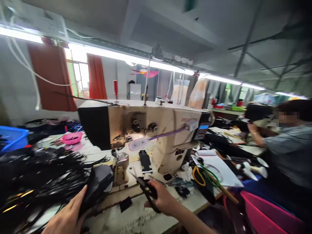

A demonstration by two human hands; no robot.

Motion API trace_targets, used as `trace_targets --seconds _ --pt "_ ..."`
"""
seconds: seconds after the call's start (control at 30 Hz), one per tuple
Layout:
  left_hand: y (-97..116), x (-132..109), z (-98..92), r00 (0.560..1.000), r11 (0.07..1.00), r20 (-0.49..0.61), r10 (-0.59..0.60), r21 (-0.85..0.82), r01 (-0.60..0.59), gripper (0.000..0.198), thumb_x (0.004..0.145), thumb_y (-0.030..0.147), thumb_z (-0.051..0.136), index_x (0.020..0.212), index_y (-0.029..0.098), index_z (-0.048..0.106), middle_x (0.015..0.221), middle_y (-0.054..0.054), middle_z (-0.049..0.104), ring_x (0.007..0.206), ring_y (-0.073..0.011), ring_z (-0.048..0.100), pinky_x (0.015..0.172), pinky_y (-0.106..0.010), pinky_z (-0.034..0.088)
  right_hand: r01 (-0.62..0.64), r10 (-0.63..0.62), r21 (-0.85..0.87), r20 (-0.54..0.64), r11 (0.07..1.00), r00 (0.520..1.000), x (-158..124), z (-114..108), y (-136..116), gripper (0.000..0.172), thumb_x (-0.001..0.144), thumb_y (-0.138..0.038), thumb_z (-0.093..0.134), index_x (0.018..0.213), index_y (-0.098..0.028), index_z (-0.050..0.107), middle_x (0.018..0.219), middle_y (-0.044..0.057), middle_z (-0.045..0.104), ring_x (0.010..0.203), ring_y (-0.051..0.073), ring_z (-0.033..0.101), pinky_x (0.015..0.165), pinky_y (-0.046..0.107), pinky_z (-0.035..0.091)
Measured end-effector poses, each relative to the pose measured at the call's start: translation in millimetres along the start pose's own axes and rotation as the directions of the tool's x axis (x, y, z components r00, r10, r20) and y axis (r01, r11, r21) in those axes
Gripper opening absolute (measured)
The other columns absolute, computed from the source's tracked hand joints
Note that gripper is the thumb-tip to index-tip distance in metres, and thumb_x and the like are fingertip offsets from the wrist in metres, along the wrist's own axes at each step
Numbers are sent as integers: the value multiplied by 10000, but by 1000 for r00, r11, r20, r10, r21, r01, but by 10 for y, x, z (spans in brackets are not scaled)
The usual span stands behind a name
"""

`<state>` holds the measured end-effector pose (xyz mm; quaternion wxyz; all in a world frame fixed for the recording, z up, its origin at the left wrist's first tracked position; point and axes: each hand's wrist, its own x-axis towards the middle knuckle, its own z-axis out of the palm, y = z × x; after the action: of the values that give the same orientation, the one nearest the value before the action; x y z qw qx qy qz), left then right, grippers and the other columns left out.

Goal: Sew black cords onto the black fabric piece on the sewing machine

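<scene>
My right hand [162, 197] is wrapped round the dark handles of a pair of scissors [143, 186], whose blades point up and left toward the sewing machine's post. At the lower left, my left hand [69, 213] grips a shiny black leather-like piece [99, 178], the fingers lying along its near side; the thumb is hidden. Just beyond both hands stands a cream post-bed sewing machine [168, 136] with a lit needle area and a small screen. On the table edge between my hands lies a small black scrap [125, 204].
Black strips and pieces [56, 175] are heaped at the left, near a blue crate [12, 138] and a pink bowl [71, 138]. To the right are green-and-orange-handled scissors [199, 176], a notepad [216, 165], thread spools [255, 170] and a pink bin [268, 214]. A co-worker [287, 146] sits beyond.
</scene>
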<state>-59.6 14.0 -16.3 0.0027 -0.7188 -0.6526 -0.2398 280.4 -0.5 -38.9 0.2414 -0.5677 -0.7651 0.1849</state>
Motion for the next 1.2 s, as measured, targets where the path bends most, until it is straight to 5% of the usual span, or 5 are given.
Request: trace_targets --seconds 0.17,0.4,0.57,1.0,1.2 --pt "221 -96 -131 1000 980 30 2 197 -8 498 948 282 368 1404 106 466 1297 -127 637 1069 -272 672 913 -377 523 -125 57 488 153 864 987 -149 212 -650 558 618 -178 700 1153 -179 540 1125 62 563 1034 241 537 905 329 425" --pt "173 -122 -142 994 981 39 98 165 -103 498 896 145 454 1392 117 474 1350 -128 596 1160 -246 625 962 -375 505 -39 -90 532 215 846 972 231 368 -944 418 690 -396 660 1020 -166 546 1047 73 554 968 253 508 887 362 395" --pt "84 -143 -149 990 979 58 129 154 -137 591 822 -11 384 1388 133 476 1367 -127 579 1194 -214 604 984 -375 489 -2 -125 427 269 904 955 319 316 -970 403 661 -402 706 948 -188 520 1000 42 576 895 218 504 807 316 383" --pt "268 -75 -135 972 957 191 135 228 -178 646 798 -60 323 1387 145 489 1377 -114 573 1207 -221 591 987 -382 482 46 -56 264 30 964 998 143 709 -665 455 833 -615 486 692 -183 506 644 2 548 601 149 492 558 247 314" --pt "41 8 -717 998 995 56 22 -97 -17 478 896 215 476 1372 206 513 1278 -62 658 1138 -238 639 952 -359 515 2 64 292 -214 957 975 68 752 -316 584 831 -727 438 762 -184 643 611 32 622 577 183 571 566 258 438"
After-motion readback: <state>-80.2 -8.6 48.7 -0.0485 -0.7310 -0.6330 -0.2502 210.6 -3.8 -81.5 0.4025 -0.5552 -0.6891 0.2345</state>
